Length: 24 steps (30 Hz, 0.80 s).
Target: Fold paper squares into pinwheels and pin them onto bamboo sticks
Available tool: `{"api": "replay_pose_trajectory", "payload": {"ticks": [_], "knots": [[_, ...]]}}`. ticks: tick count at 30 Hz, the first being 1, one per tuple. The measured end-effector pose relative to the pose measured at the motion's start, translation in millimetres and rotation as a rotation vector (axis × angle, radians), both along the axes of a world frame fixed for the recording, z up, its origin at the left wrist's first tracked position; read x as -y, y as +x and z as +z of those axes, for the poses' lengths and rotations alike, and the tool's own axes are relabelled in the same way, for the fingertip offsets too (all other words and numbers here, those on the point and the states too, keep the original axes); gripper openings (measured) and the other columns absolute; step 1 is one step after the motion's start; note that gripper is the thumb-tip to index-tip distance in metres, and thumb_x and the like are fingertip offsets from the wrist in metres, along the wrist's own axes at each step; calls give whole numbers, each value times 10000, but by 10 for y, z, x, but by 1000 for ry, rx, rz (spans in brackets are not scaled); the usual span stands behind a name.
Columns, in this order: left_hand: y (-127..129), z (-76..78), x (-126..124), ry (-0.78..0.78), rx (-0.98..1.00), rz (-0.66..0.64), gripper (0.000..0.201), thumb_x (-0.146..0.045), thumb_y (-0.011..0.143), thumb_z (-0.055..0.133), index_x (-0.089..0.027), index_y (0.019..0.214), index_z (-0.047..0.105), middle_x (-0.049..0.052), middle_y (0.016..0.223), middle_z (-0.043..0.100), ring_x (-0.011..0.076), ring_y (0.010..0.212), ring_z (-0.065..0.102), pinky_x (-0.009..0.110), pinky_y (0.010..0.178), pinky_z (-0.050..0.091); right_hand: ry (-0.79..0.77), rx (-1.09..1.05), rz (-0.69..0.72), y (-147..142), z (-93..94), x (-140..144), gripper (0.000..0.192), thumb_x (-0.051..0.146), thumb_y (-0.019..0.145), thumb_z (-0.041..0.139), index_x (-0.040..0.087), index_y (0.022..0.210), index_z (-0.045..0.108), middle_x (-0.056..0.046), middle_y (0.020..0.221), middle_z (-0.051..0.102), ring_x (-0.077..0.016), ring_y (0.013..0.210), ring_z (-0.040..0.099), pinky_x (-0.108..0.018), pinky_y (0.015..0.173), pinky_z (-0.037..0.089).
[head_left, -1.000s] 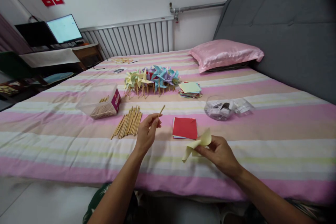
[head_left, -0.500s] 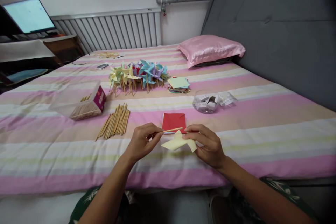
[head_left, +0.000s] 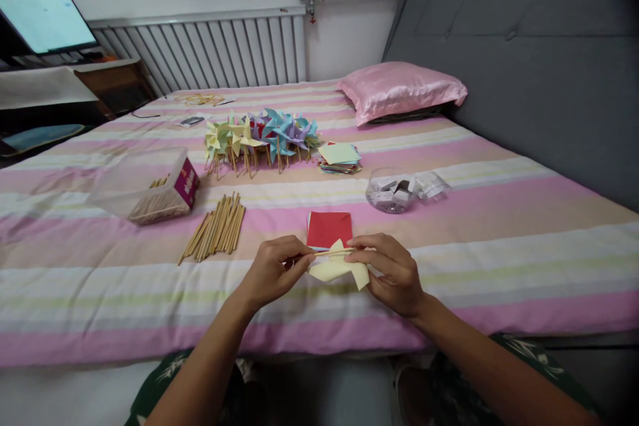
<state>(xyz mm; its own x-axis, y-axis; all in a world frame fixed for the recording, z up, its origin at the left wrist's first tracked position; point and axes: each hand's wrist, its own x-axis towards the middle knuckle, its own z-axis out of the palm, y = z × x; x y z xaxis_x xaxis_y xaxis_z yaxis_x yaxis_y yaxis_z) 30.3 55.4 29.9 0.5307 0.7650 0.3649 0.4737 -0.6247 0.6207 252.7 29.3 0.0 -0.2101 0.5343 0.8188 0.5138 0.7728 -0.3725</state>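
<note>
A lit monitor (head_left: 44, 16) stands on a desk at far left, with a white ribbed radiator (head_left: 200, 46) along the wall beside it. On the pink-and-green striped bedspread (head_left: 499, 239), reading from the left: a clear plastic box with a magenta label (head_left: 150, 190) lying on its side and holding wooden sticks; just right of it, a loose bundle of thin wooden sticks (head_left: 215, 228); behind these, a row of finished paper pinwheels in yellow, blue and lilac (head_left: 262, 136). At the near edge the person's left hand (head_left: 273, 271) pinches one thin wooden stick (head_left: 332, 253) between thumb and fingertips, the stick lying nearly level and pointing right. It reaches the folded pale-yellow paper pinwheel (head_left: 337, 269), which the right hand (head_left: 392, 273) grips by its right side, fingers closed over it. Just beyond lies a stack of square paper with a red top sheet (head_left: 329, 228); farther back a multicoloured paper stack (head_left: 339, 158), a clear glass bowl of small pieces (head_left: 392, 192), and a pink satin pillow (head_left: 402, 88) against the grey padded headboard (head_left: 524, 46).
</note>
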Motion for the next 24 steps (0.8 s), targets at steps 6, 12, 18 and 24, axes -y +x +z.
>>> {"api": "replay_pose_trajectory", "payload": {"ticks": [6,12,18,24], "knots": [[8,5,8,-14,-17,-1,198,-247,851,506,-160,830,683,45,673,619,102,544,503,212,494,375,-28,-23,18,-1,-15,-4,173,118,780,569,216,884,668,-80,919,672,-187,817,626,-332,685,510],[24,14,19,-7,-22,-8,202,-252,852,506,-164,837,688,42,653,619,105,542,515,211,494,378,-51,-34,10,-8,-7,2,162,135,785,565,217,876,672,-77,880,667,-190,803,623,-330,667,517],[14,11,20,-21,-34,-8,196,-247,853,508,-156,821,679,36,643,607,106,549,520,210,497,377,-36,-35,19,-12,-5,2,186,101,776,569,211,894,662,-80,878,662,-188,802,615,-332,664,519],[20,13,30,-38,-43,-11,203,-250,863,493,-163,829,673,34,651,609,108,569,539,202,499,385,-41,-50,26,-12,-19,0,199,102,773,570,212,911,663,-78,889,662,-186,803,617,-328,663,523]]}}
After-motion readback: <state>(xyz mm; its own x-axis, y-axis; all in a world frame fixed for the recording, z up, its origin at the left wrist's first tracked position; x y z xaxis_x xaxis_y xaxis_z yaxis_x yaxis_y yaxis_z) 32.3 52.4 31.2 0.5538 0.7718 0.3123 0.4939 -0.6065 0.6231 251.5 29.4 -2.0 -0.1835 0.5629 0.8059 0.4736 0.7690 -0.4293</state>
